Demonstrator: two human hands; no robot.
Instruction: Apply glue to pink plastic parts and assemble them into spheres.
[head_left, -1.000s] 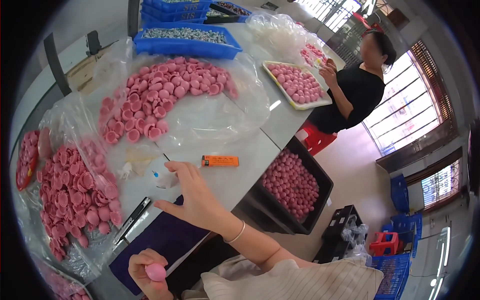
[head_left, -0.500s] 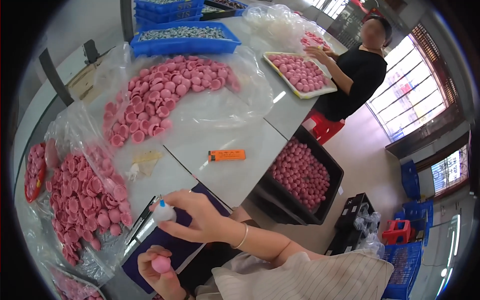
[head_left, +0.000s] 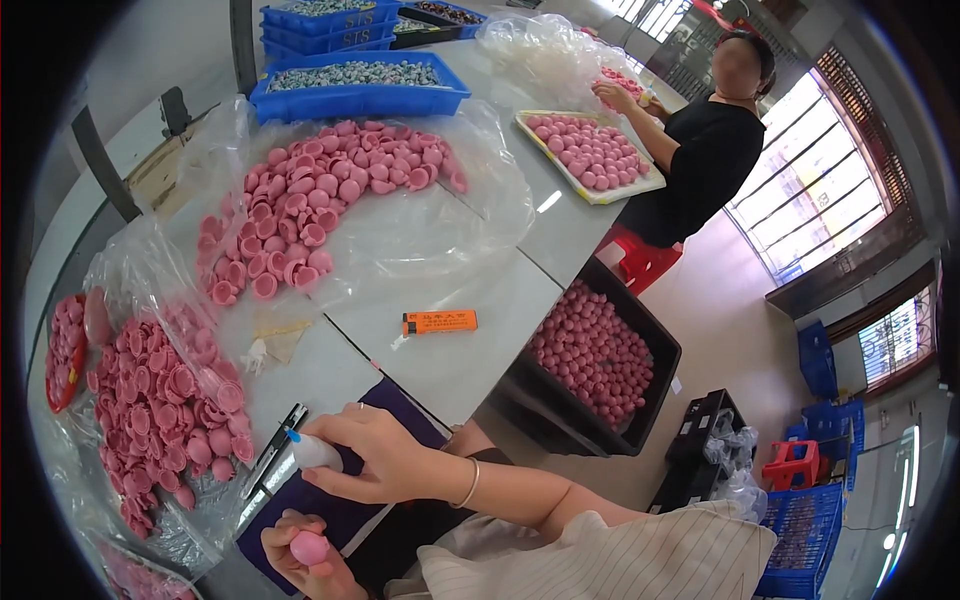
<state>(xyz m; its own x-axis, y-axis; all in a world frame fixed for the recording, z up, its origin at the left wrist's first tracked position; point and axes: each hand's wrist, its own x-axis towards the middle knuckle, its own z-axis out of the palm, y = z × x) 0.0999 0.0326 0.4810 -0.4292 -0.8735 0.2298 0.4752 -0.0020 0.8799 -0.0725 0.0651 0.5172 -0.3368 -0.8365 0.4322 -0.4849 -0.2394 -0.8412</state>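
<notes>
Left hand (head_left: pixel 281 548) holds smooth pink ball (head_left: pixel 309 547), right hand (head_left: pixel 385 457) rounded bottle (head_left: pixel 317 454).

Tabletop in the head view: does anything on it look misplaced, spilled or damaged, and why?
The yellowish scrap looks oddest: it lies on the grey table near the heaped pink half-shells, matching nothing around it. Those half-shells spread loosely on and around clear plastic, perhaps deliberately. No damage stands out.
</notes>
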